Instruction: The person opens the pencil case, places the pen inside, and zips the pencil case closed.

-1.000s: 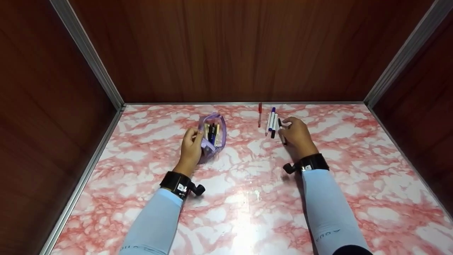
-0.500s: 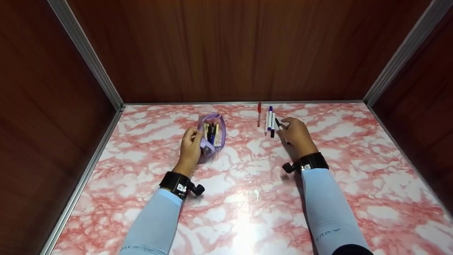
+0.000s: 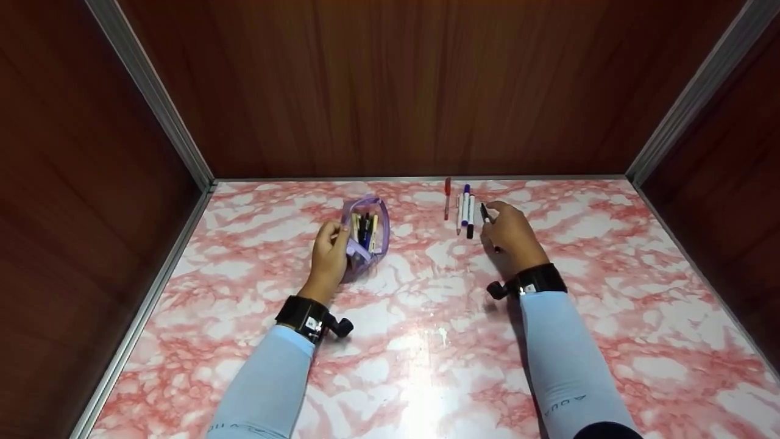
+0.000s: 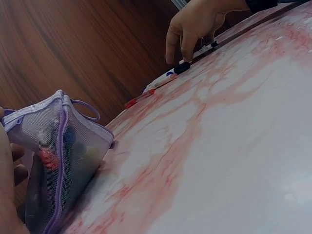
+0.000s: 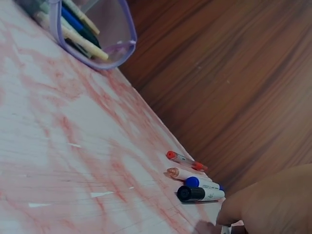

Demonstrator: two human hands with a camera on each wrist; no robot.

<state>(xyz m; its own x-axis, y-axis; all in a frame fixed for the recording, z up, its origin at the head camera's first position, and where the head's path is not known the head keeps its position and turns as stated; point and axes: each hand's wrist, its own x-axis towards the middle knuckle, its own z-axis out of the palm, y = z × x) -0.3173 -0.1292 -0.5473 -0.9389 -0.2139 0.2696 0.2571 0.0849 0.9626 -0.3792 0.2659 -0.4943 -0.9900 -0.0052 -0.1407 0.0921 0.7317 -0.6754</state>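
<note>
My left hand (image 3: 329,251) grips the near-left rim of a purple mesh pencil case (image 3: 385,235), which stands with its mouth spread. Several pens and markers (image 3: 365,228) show inside it. On the right, my right hand (image 3: 510,230) pinches a black-and-white marker (image 3: 485,212) low over the table; its middle is hidden behind the fingers. Just left of that hand lie a black-capped marker (image 3: 470,219), a blue-capped marker (image 3: 466,204), a pale pencil-like stick (image 3: 459,216) and, a little apart, a red pen (image 3: 447,198). In the left wrist view the case (image 4: 83,131) bulges upright beside the left fingers.
The tabletop (image 3: 414,317) has a red-and-white marbled surface. Brown wood-grain panels (image 3: 390,91) with metal edge strips (image 3: 152,91) stand at its back and both sides. The loose pens lie near the back edge.
The marker at my right hand has swung and shifted: first its tip moved left toward the other pens, then back right, away from them. My left hand and the pencil case stay put.
</note>
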